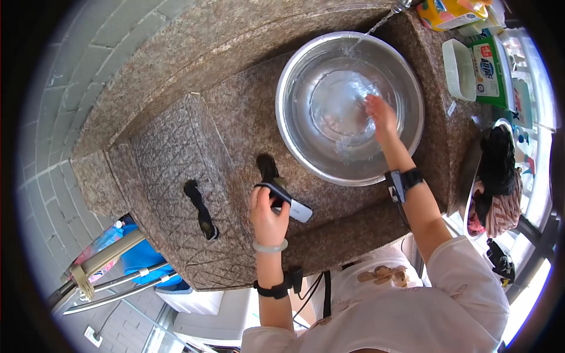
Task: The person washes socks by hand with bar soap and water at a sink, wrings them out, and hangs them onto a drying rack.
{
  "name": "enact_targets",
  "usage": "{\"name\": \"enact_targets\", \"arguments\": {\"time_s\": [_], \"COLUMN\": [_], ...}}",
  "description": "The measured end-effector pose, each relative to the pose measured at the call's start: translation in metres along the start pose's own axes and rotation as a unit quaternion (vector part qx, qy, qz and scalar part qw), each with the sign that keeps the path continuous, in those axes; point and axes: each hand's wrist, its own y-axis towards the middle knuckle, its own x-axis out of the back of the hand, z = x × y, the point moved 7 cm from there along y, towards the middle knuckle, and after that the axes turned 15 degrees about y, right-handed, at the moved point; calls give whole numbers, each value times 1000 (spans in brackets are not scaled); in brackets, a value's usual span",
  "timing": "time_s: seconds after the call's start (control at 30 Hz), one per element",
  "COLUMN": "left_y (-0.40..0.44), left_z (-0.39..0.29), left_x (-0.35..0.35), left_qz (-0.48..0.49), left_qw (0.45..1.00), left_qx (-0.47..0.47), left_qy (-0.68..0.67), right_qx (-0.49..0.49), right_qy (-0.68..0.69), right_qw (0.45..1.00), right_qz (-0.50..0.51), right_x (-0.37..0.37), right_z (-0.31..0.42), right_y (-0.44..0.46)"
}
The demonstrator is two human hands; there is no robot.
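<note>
My left hand (pixel 269 219), with a pale bangle at its wrist, curls its fingers round a flat oblong object (pixel 301 210), dark at one end and whitish at the other. Its exact kind is unclear. Just beyond it a black sock (pixel 266 167) lies on the stone slab. Further left, a second black sock (pixel 202 210) is stretched out on the ridged stone. My right hand (pixel 381 115) reaches over the water in a large metal basin (pixel 294 144), fingers extended and slightly blurred. A stream from the tap (pixel 402 5) falls into the basin.
On the right ledge stand a white plastic container (pixel 459 70), a green-and-white package (pixel 490 70) and a yellow package (pixel 444 15). Below them a metal bowl holds dark and striped cloths (pixel 504 206). A blue bucket (pixel 141 256) and metal rails (pixel 126 279) are at lower left.
</note>
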Motion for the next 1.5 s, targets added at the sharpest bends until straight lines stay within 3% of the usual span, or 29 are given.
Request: {"name": "enact_targets", "arguments": {"time_s": [0.07,0.13,0.2,0.27,0.33,0.37,0.4,0.47,0.53,0.57,0.6,0.67,0.73,0.77,0.8,0.83,0.9,0.93,1.0,1.07,1.2,1.27,1.33,1.4,1.43,1.5], "left_y": [10,22,32,43,50,51,51,51,47,45,43,39,38,38,38,39,40,40,42,43,43,42,39,37,37,37], "left_z": [5,9,6,2,-2,-1,-2,0,5,4,2,3,3,5,7,7,5,4,-5,-2,-10,-7,-5,-5,-4,-4], "left_x": [-11,-25,-32,-37,-42,-44,-43,-38,-39,-37,-33,-34,-37,-41,-43,-44,-45,-44,-40,-40,-24,-22,-22,-22,-23,-25], "left_qz": [18,37,5,13,51,50,51,47,58,18,-22,-18,-17,-11,-4,-4,-13,-10,-25,-23,-54,-7,-27,-48,-44,-41], "left_qw": [1000,998,993,991,988,986,986,986,985,987,987,986,984,983,982,982,981,981,982,982,981,988,987,985,984,983], "left_qx": [3,5,-21,-23,-25,-17,-17,20,32,2,-28,-18,-8,5,17,18,14,15,6,4,-14,44,32,19,19,19], "left_qy": [22,45,120,129,145,157,156,157,161,158,155,166,175,181,187,188,193,194,189,190,188,150,158,163,169,175], "right_qx": [-226,-415,-515,-563,-499,-420,-421,-140,-9,15,105,155,-12,-12,-220,-415,-544,-520,-530,-443,-334,-262,-122,1,2,-13], "right_qy": [168,263,262,198,53,-4,-4,-170,-236,-216,-190,-179,-91,-92,49,188,329,241,99,29,5,-22,-72,-149,-150,-135], "right_qw": [952,834,756,717,778,809,809,876,922,948,957,968,995,994,971,884,705,748,756,783,836,886,935,973,973,988], "right_qz": [123,251,306,360,378,411,410,430,307,233,194,83,48,50,82,107,313,336,371,435,436,381,324,174,174,71], "right_x": [-28,-69,-105,-135,-150,-153,-152,-150,-119,-101,-80,-44,-32,-37,-46,-66,-106,-117,-143,-156,-152,-134,-112,-77,-65,-33], "right_z": [-37,-61,-59,-46,-41,-43,-40,-11,2,11,17,19,-5,-2,-29,-48,-50,-47,-29,-33,-20,-4,17,25,14,-7], "right_y": [-8,-49,-109,-160,-178,-178,-178,-157,-109,-85,-57,-24,-13,-16,-30,-60,-108,-127,-170,-186,-179,-147,-104,-60,-45,-20]}}
